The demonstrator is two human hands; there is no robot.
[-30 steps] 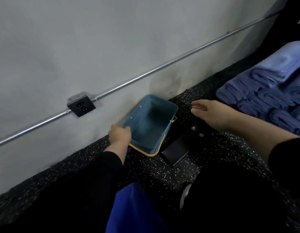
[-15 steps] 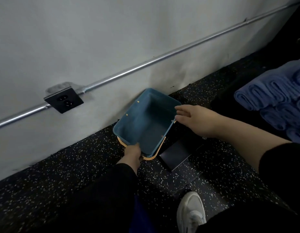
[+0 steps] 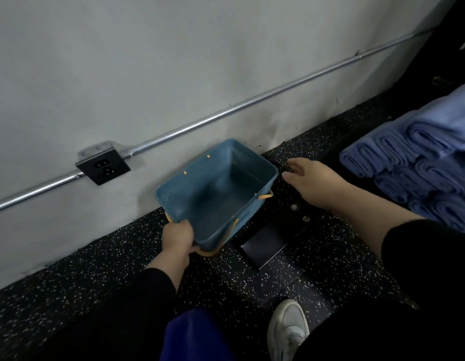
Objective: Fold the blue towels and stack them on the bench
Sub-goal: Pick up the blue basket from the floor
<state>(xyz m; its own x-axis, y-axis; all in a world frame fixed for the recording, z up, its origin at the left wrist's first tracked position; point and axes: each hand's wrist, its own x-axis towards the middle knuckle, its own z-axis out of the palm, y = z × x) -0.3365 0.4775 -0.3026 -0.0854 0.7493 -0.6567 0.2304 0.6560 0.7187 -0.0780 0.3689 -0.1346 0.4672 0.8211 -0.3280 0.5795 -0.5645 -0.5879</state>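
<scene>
An empty blue basket (image 3: 221,194) with tan handles sits on the speckled black floor against the wall. My left hand (image 3: 178,239) grips its near corner rim. With fingers straight, my right hand (image 3: 313,182) hovers just right of the basket's far corner and holds nothing. A stack of folded blue towels (image 3: 418,162) lies at the right edge of the view; the bench under it is hidden.
A grey wall (image 3: 174,61) with a metal conduit (image 3: 252,105) and a black outlet (image 3: 103,166) runs behind the basket. A black metal plate with bolts (image 3: 267,243) lies on the floor beside it. My white shoe (image 3: 287,332) is at the bottom.
My left hand slid from the basket's left rim to its near corner. My right hand reached to the basket's right rim, then drew slightly off it.
</scene>
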